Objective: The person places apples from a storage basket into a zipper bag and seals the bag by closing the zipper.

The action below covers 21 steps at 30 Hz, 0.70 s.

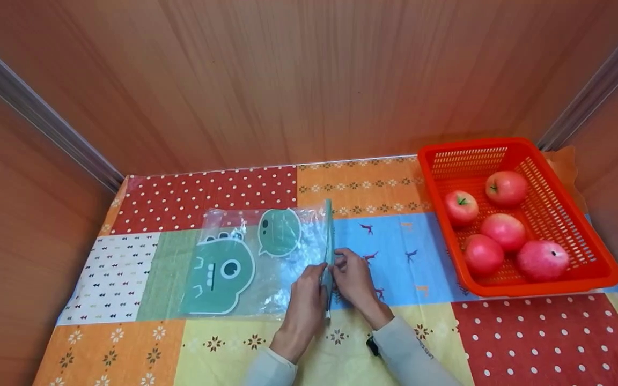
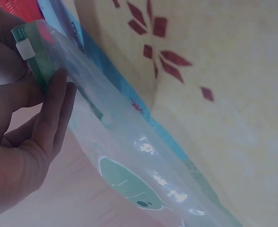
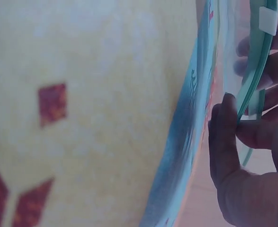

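A clear plastic zip bag [image 1: 218,279] with green cartoon monster prints lies flat on the patterned cloth, its green zip edge [image 1: 329,225] toward the right. My left hand [image 1: 304,300] pinches that edge from the bag's side, around its middle. From the other side, my right hand [image 1: 353,276] pinches the same edge between thumb and fingers, close to the left fingertips. A white slider [image 2: 25,48] sits on the green strip near the left hand in the left wrist view. In the right wrist view, two green strips [image 3: 252,80] stand apart by the right fingertips.
To the right stands a red plastic basket [image 1: 534,289] holding several red apples [image 1: 506,187] and a rounder pinkish fruit [image 1: 543,260]. The patchwork cloth [image 1: 126,348] covers the table. Wooden panels [image 1: 287,80] enclose the back and both sides.
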Tool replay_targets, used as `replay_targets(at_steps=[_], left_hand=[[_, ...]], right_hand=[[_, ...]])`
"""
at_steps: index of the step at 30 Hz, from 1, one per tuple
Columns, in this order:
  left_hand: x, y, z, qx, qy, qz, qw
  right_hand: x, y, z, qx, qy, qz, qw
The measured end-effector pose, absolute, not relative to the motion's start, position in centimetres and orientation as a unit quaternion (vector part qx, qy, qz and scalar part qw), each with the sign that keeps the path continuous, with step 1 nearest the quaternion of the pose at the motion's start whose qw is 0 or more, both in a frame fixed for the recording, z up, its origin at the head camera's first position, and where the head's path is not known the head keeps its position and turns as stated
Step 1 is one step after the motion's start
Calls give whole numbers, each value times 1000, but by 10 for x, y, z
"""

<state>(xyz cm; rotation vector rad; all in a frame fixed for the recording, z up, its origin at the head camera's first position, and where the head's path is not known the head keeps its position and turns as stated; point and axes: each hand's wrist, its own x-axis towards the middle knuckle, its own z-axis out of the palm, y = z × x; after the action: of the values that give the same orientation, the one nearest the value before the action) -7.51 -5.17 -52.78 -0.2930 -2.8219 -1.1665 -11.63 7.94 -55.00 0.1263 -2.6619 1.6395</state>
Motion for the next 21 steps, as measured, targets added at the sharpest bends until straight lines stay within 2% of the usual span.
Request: replay_targets(at_steps=[15,21], left_hand=[[-91,-44,-524,-49,-915,-399,14],[-92,-42,-519,-50,-907,-416,27]], right_hand=[[-115,84,-550,18,-848,529,-19],[-115,87,-551,25,-845,534,-11]])
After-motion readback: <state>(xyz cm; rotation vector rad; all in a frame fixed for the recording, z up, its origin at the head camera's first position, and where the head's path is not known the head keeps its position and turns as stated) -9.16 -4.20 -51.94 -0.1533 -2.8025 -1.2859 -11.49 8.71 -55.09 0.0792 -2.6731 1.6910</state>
